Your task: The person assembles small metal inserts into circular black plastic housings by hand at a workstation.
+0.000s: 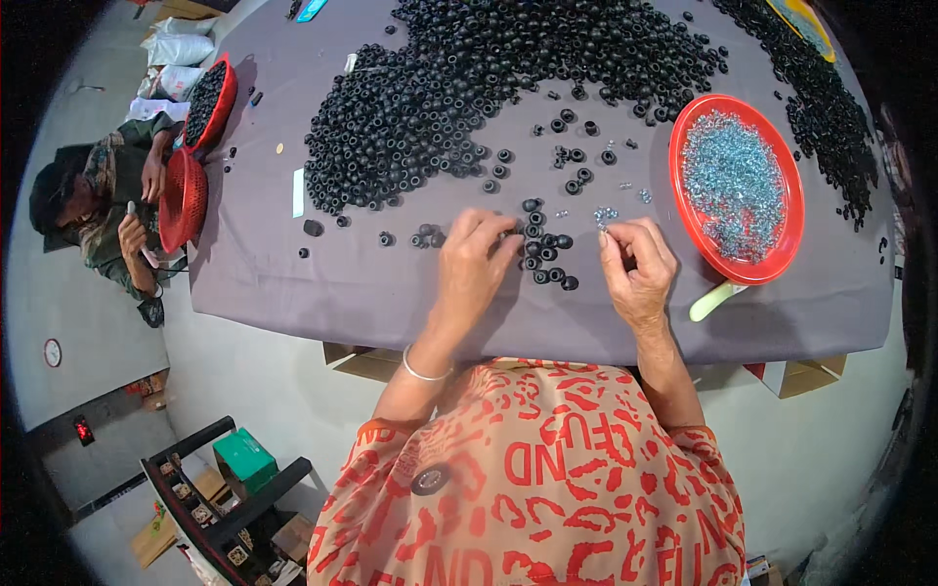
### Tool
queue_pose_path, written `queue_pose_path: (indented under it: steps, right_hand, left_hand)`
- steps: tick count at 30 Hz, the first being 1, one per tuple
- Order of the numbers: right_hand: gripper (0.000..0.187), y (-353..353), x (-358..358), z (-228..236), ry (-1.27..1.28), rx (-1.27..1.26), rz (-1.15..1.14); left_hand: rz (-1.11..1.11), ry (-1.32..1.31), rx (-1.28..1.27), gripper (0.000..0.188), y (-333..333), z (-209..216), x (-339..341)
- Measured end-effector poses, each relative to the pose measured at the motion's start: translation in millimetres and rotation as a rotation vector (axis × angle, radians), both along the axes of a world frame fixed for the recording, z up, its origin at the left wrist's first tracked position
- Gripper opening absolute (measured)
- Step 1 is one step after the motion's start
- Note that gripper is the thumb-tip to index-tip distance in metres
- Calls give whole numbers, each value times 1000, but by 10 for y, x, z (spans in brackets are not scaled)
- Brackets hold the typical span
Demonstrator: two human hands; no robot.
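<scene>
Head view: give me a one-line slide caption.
Left hand beside clustered black parts, right hand at small clear pieces, near a red tray.

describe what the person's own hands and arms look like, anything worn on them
Both the left hand and right hand are ungloved. A thin, pale bangle circles the left wrist; none shows on the right. The short sleeves are beige with a red-orange print and orange edging.

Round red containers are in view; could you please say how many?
3: tray by the right hand, bowl and basket at the table's left edge; nested ones may be hidden.
</scene>
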State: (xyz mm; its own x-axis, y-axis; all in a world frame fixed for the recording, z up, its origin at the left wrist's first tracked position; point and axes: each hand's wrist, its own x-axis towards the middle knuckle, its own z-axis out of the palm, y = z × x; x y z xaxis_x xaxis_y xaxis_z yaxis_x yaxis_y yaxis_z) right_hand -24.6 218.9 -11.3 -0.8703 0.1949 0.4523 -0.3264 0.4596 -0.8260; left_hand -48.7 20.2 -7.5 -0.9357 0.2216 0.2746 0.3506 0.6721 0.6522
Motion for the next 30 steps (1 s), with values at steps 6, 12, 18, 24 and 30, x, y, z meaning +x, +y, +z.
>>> queue_pose_path:
  steps: [6, 12, 18, 24, 30]
  right_hand:
    - [10, 10, 18, -33, 13, 6, -10]
    - [11, -7, 25, 9, 47, 28, 16]
    - [10, -60, 76, 62, -51, -51, 118]
    - [8, -179, 183, 405, -76, -86, 392]
    - [7, -263, 279, 456, -125, -91, 434]
  left_hand:
    - [113, -370, 323, 16, -48, 66, 40]
    - [80, -902, 1335, 18, -244, 145, 153]
    - [137, -986, 1422, 21, -154, 112, 312]
    - [62, -1106, 1572, 21, -121, 198, 447]
    - [-24, -1116, 1658, 22, -101, 232, 535]
